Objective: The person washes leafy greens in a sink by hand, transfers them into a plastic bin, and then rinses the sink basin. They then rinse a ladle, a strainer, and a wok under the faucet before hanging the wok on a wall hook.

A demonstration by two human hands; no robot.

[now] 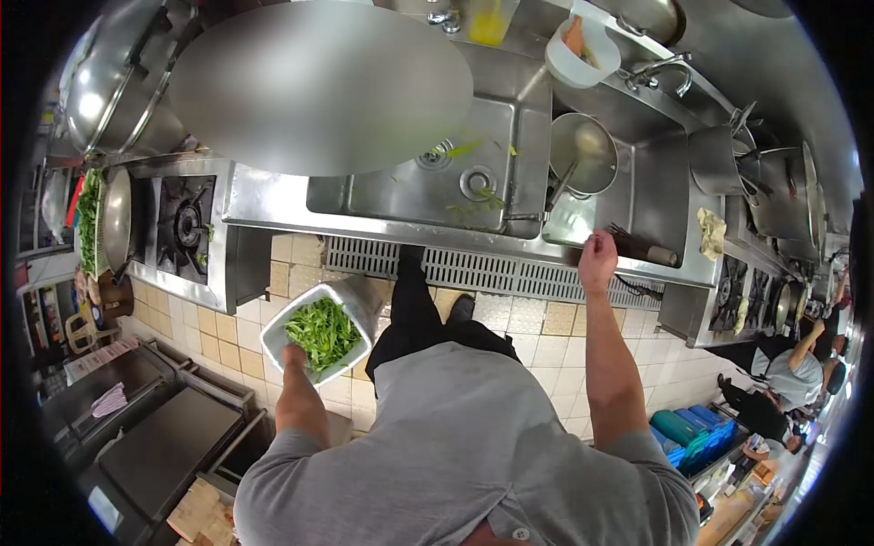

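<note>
From the head view, the left hand (pixel 293 357) sits at lower left of centre, fingers closed on the near edge of a white tray (pixel 279 328) heaped with green leaves (pixel 322 331), held over the tiled floor (pixel 537 320). The right hand (pixel 597 257), right of centre, is curled shut around the handle of a brush (pixel 643 247) that lies on the steel desk (pixel 264 202). Above it stand a sink (pixel 437 187) and a round pot (pixel 584 151). A gas burner (pixel 188 224) occupies the left; another person (pixel 794 371) works at far right.
</note>
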